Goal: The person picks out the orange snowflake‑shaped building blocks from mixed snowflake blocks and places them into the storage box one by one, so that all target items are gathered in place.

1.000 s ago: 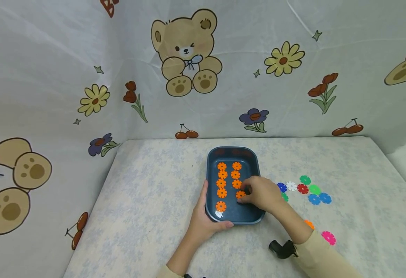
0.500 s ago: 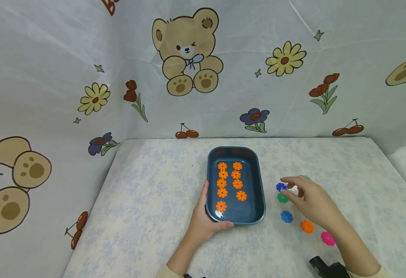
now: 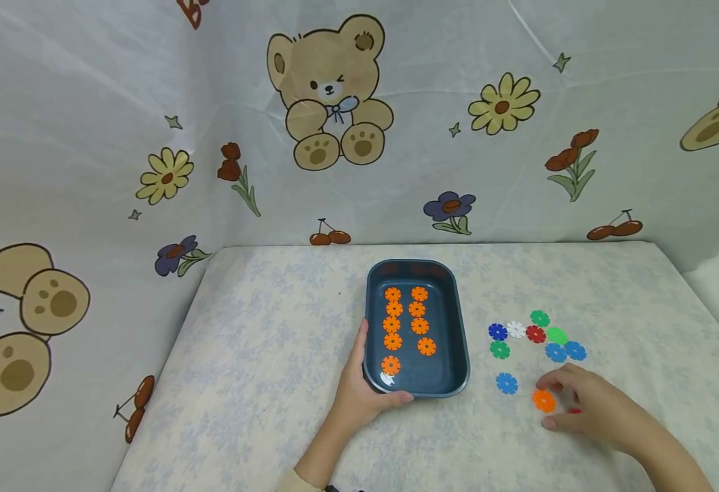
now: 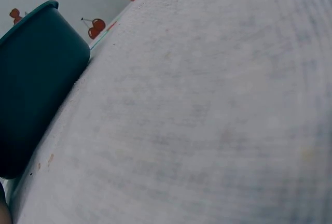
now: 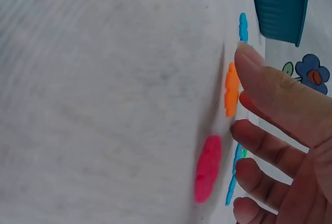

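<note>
A dark blue rectangular tray (image 3: 448, 372) holds two columns of orange flower-shaped discs (image 3: 391, 365), the left column longer. My left hand (image 3: 362, 396) holds the tray at its near left corner, fingers along the left wall and thumb by the front edge. To the right, my right hand (image 3: 593, 406) hovers low over the table with thumb and forefinger spread on either side of a loose orange disc (image 3: 544, 401). In the right wrist view the thumb overlaps that orange disc (image 5: 231, 92), and a pink disc (image 5: 207, 169) lies under the fingers.
Right of the tray lie a blue disc (image 3: 507, 383) and a loose group with a dark blue disc (image 3: 497, 332), a white disc (image 3: 516, 330), a red disc (image 3: 536, 333) and several green and blue ones. A patterned cloth wall (image 3: 390, 205) rises behind the table.
My right hand has let go of an orange disc in the tray's right column, then moved right and toward me to the loose orange disc. My left hand stays at the tray.
</note>
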Motion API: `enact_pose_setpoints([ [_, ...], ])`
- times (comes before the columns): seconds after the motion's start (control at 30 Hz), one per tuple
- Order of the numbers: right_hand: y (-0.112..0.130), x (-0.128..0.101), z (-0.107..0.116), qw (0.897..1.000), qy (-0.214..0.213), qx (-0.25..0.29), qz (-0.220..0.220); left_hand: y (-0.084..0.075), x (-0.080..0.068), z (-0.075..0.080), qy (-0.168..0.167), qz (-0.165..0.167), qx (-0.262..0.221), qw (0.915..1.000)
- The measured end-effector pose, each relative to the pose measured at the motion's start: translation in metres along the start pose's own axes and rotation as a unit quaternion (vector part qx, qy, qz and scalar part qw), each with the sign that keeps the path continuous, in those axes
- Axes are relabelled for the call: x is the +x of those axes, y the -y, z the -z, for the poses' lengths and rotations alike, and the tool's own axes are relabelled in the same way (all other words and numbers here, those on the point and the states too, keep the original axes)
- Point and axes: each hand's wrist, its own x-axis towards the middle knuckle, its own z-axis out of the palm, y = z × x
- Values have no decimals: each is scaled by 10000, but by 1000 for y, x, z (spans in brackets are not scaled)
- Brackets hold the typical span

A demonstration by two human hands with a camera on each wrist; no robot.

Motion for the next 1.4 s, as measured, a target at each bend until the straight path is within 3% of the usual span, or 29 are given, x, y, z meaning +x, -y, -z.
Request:
enact_pose_setpoints([
  [0.23,-8,-8,-8,9984,-341,70,439,-1,0,0,-12,-46,93,9999],
  [0.7,-10,-9,-17,9971,-479,565,185,-2,-1,-1,-50,26,13,10000],
  [0.97,-13,-12,-18,9931,-413,1010,431,-1,-1,-1,-46,4,13,10000],
  [1.27,-14,-12,-14,9939,-67,1055,-311,0,-1,-1,-25,-12,-28,10000],
  [1.4,-12,-12,-13,9959,-110,831,-354,1,0,-1,-21,-22,-34,10000],
])
